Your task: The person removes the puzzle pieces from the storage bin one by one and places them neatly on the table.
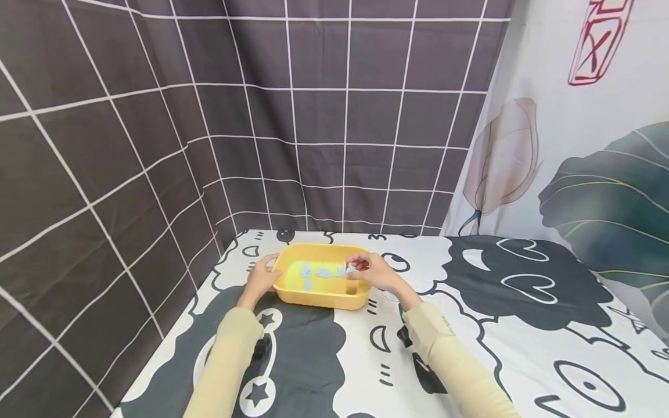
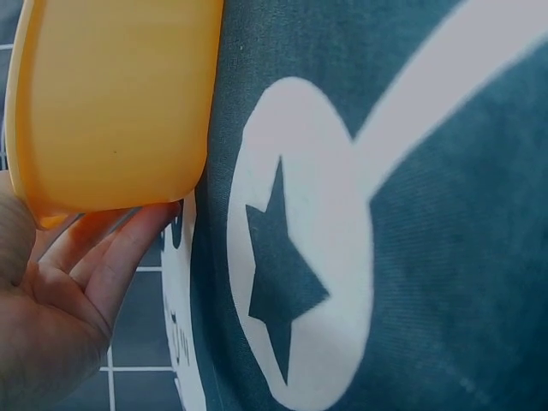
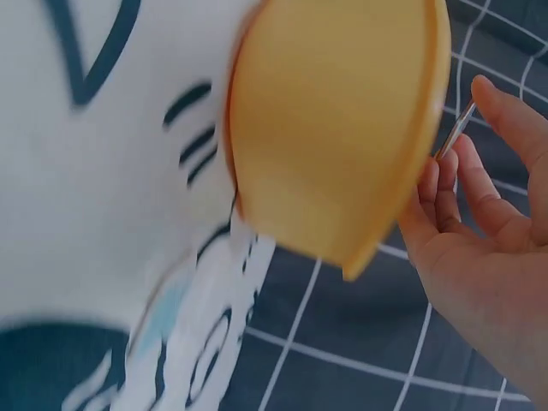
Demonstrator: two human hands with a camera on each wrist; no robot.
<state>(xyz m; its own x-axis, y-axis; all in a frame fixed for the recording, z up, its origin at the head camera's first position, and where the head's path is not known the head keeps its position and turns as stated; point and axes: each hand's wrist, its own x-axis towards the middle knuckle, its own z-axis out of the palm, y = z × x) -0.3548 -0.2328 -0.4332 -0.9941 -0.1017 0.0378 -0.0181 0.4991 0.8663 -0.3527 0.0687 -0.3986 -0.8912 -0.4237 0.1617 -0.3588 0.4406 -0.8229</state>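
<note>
A yellow plastic basin stands on the patterned cloth, with several small pale-blue flat pieces inside it. My left hand holds the basin's left end. In the left wrist view that hand has its thumb by the rim and its fingers against the outer wall. Over the basin's right end, my right hand pinches a small thin flat piece. The right wrist view shows this thin flat piece edge-on between thumb and fingertips; its kind cannot be made out.
A cloth with black-and-white cartoon print covers the table. Behind and to the left hangs a dark curtain with a white grid. A pale curtain with flower and leaf prints hangs at the right.
</note>
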